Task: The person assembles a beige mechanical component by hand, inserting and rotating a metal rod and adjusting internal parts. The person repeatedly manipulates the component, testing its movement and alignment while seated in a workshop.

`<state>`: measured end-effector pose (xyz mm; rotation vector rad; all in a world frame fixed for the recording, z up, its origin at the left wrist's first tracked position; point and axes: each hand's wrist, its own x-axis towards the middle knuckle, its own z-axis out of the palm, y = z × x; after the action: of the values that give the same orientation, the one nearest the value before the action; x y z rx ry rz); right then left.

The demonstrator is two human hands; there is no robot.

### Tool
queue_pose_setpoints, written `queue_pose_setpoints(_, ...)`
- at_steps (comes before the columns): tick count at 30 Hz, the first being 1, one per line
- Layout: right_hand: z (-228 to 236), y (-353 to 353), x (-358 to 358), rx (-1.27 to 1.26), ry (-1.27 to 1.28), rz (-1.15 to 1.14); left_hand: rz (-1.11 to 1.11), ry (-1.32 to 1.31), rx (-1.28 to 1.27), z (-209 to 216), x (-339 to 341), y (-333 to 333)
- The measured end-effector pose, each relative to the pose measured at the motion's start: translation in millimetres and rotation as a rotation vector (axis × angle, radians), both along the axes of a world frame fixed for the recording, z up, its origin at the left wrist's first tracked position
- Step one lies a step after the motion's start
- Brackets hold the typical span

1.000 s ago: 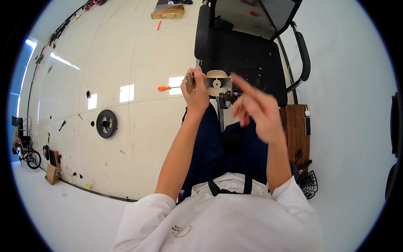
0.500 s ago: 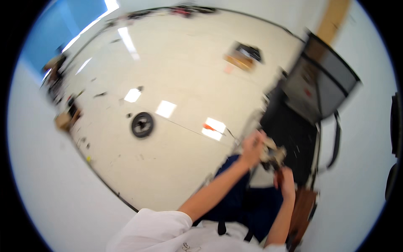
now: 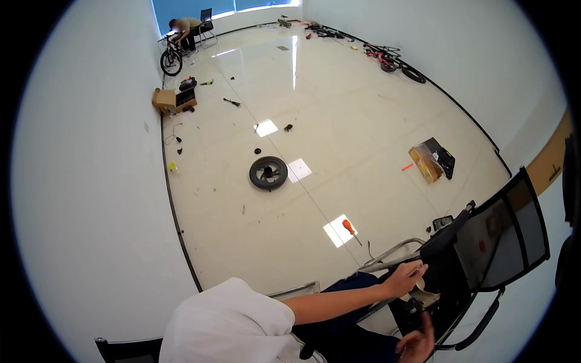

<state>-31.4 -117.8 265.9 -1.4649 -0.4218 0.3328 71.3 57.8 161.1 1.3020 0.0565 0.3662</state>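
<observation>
Over a black chair seat at the lower right, my left hand (image 3: 404, 281) is curled closed at the upper edge of a beige-and-black part (image 3: 428, 299) and seems to grip it. The part's exact kind is not clear; its dark portion faces my right hand. My right hand (image 3: 417, 345) is just below, fingers apart, one finger stretched up close to the part, with nothing visible in it. An orange-handled screwdriver (image 3: 348, 227) lies on the floor left of the chair.
The black mesh chair (image 3: 493, 236) stands close at the right. A small black wheel (image 3: 268, 173) lies on the floor, with an open cardboard box and black case (image 3: 431, 160) farther right. Bicycle parts (image 3: 393, 63) line the far wall. Another person (image 3: 184, 30) bends over a bicycle.
My view has swung, bringing in more of the far room. My right hand has come off the part and its fingers have spread; the left hand stays at it.
</observation>
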Motion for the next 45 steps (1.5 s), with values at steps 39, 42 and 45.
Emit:
queue_pose_setpoints(39,-81,-9,-4,-0.018,0.486,-0.088,0.045,0.034,0.128,5,-1,12)
queue_pose_setpoints(42,-43,-5,-14,-0.109,0.410,0.102,0.070,0.059,0.122,10,0,12)
queue_pose_setpoints(45,-12,-1,-21,-0.047,0.262,0.153,0.039,0.033,0.109,8,0,9)
